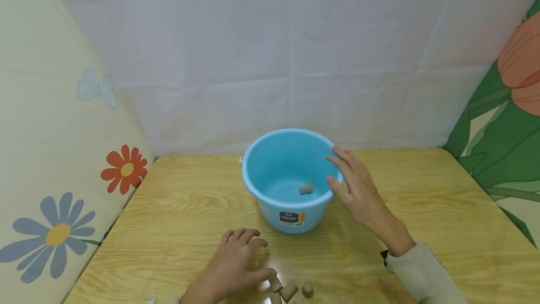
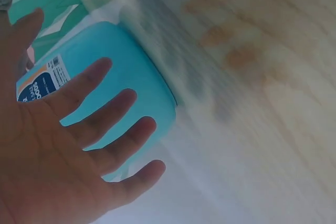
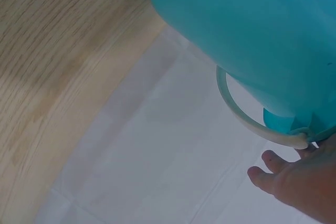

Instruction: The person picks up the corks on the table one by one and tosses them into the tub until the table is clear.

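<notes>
Wooden tabletop (image 1: 443,210), white sheet behind, flowered panels at left and right edges of the head view. One blue bucket (image 1: 270,172) stands at frame centre, near the table's back edge, label facing the camera. One cork (image 1: 305,189) lies on its floor. Four corks (image 1: 289,291) lie clustered on the table at lower centre, one partly cut off by the frame edge. Right hand (image 1: 356,189) sits at the bucket's right rim, fingers straight and relaxed, tips over the rim; holds nothing. Left hand (image 1: 236,262) rests palm down at lower centre, fingers spread and lightly bent, thumb just beside the cork cluster; pinches nothing. Bucket's pale handle (image 3: 252,121) hangs down its side in the right wrist view.
</notes>
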Tool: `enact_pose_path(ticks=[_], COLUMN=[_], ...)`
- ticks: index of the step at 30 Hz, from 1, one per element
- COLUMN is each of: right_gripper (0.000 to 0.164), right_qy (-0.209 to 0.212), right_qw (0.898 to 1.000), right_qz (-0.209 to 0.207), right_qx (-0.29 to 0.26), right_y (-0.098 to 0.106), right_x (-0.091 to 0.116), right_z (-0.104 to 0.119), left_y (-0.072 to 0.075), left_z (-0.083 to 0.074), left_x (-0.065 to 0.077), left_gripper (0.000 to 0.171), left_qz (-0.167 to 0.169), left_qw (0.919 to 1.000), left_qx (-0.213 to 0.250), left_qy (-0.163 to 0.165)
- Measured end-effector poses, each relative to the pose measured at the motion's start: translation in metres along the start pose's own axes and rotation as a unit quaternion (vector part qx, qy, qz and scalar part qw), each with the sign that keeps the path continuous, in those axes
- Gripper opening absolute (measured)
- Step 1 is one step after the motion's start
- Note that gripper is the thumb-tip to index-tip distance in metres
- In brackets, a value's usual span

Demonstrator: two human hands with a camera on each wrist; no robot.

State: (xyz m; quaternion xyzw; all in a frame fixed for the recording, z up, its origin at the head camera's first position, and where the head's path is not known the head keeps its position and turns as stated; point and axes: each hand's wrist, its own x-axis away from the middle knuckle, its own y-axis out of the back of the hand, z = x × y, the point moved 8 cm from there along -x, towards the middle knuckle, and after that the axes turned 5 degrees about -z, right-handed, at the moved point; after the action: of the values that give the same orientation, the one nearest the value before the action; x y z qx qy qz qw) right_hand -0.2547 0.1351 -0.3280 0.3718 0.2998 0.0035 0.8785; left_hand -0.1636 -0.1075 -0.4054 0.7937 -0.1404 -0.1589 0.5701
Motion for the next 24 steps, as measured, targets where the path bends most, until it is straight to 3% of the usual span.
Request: enact_pose_path(ticks=[4,18,24], right_gripper=[0.050,0.051,0.050], right_qy=[-0.003,-0.004,0.003], right_qw=[1.000,1.000,1.000], right_qz=[0.002,0.007,0.003], right_qx=[-0.002,-0.011,-0.016], right_y=[0.000,0.001,0.000], right_x=[0.000,0.000,0.000], right_z=[0.000,-0.002,-0.001], left_y=[-0.009,-0.018,-0.023], left_z=[-0.002,-0.008,-0.010], left_x=[0.000,0.004,0.004], left_gripper=[0.053,0.042,0.034], left_qz=[0.027,0.033,0.047], left_qw=[0.9996,0.9985,0.9976], left_qx=[-0.008,-0.021,-0.004], left_qy=[0.000,-0.038,-0.051])
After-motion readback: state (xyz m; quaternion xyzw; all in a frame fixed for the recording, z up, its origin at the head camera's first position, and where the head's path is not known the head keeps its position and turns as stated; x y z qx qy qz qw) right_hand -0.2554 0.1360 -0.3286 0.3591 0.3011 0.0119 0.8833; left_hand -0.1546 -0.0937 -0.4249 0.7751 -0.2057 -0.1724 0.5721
